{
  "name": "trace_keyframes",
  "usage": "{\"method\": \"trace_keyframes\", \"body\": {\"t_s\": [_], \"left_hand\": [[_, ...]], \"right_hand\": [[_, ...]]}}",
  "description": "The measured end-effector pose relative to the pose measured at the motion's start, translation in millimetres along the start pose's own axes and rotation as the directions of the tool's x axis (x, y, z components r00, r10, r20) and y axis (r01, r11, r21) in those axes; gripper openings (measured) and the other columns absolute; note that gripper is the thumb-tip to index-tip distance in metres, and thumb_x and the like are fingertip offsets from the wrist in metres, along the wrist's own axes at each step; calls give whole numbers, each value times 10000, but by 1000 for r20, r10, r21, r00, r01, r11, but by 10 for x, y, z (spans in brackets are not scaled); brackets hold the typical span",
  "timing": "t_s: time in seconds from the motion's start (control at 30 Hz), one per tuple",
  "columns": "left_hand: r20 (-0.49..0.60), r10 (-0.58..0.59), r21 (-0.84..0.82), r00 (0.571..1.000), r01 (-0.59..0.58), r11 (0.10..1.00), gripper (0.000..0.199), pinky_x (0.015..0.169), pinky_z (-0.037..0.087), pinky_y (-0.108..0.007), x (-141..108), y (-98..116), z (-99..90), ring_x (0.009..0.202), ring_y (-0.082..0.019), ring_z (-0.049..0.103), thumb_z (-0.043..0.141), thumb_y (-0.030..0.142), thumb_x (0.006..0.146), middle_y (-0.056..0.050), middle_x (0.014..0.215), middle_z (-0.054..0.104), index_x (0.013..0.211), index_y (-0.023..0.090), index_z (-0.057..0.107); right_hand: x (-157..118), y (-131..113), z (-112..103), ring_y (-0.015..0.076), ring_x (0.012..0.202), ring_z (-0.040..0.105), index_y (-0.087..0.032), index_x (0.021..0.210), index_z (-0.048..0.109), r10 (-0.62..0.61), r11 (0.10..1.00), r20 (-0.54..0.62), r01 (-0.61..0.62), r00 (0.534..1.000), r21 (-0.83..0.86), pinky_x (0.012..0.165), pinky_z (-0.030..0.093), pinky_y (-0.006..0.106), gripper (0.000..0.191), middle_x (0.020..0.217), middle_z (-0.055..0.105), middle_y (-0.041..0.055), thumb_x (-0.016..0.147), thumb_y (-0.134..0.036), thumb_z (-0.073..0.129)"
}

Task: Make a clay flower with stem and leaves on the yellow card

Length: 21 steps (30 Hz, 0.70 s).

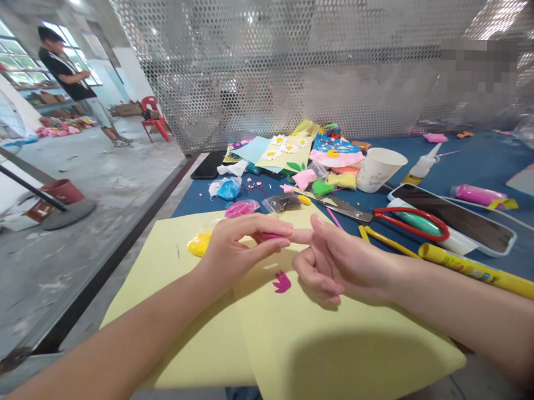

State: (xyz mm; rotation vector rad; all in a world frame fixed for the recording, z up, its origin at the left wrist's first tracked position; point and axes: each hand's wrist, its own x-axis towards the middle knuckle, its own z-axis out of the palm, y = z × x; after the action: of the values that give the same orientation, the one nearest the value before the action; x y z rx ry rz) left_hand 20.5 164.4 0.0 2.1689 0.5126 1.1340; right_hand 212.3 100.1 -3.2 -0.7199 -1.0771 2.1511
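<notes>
Pink clay (271, 236) sits as a tiny bit between the fingers of the left hand (241, 254). That hand is mostly closed, and its thumb and fingers pinch the clay. The right hand (335, 266) is very close, with its pointing finger stretched out to touch the left fingers right by the clay. Its other fingers curl in. You cannot tell if it grips the clay too. Soft little pinches with the fingertips look best for a bit this small, since a hard squeeze could squash it flat.

Just below the hands, a pink petal shape (282, 282) lies on yellow card (331, 354). Yellow clay (199, 243) in a clear bag sits by the left hand, and a pink bag (243, 209) lies just past it. Farther on, a blue mat (483, 152) holds scissors (406, 222) with red handles, a yellow pen (479, 270), a paper cup (379, 169) and a glue bottle (421, 164). Far off to the left, another person (65, 70) stands near a red chair (156, 117).
</notes>
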Motion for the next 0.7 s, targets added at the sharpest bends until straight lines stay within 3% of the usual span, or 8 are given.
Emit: {"method": "trace_keyframes", "body": {"t_s": [0.1, 0.3, 0.47, 0.7], "left_hand": [[19, -15, 40, 1000, 15, 999, 118, 611, 599, -223, -4, -11, 11, 726, -154, 719, 739, 271, 804, -42, 910, 770, 899, 201, 739], [19, -6, 75, 1000, 4, 997, 411, 629, 589, -211, -27, -48, -31, 813, -171, 727, 756, 295, 786, -69, 1032, 749, 1174, 206, 653], [-56, 10, 169, 998, 0, 986, 198, 560, 559, -181, -7, -46, -121, 648, -108, 686, 705, 299, 829, -59, 991, 746, 1000, 198, 705], [-27, 112, 204, 993, -104, 973, 84, 565, 557, -192, 26, -41, -130, 796, -153, 685, 679, 259, 850, -48, 842, 756, 871, 207, 742]], "right_hand": [[5, -9, 6, 89, 377, 335, -184, 1230, 555, 1, 1000, 7, -1, 1000, -5, 421, 308, 229, 672, 493, 456, -69, 906, -704, 279], [-3, -30, -5, 85, 384, 333, -198, 1334, 515, -39, 999, -18, 38, 999, -17, 426, 305, 221, 684, 497, 442, -74, 911, -691, 299], [-19, -63, -43, 82, 395, 289, -235, 1390, 471, -84, 996, -68, 83, 994, -18, 412, 301, 208, 637, 509, 433, -77, 917, -649, 369], [-29, -90, -42, 85, 386, 307, -231, 1364, 496, -40, 997, -93, 34, 995, -74, 394, 323, 218, 610, 520, 428, -75, 918, -630, 376]]}}
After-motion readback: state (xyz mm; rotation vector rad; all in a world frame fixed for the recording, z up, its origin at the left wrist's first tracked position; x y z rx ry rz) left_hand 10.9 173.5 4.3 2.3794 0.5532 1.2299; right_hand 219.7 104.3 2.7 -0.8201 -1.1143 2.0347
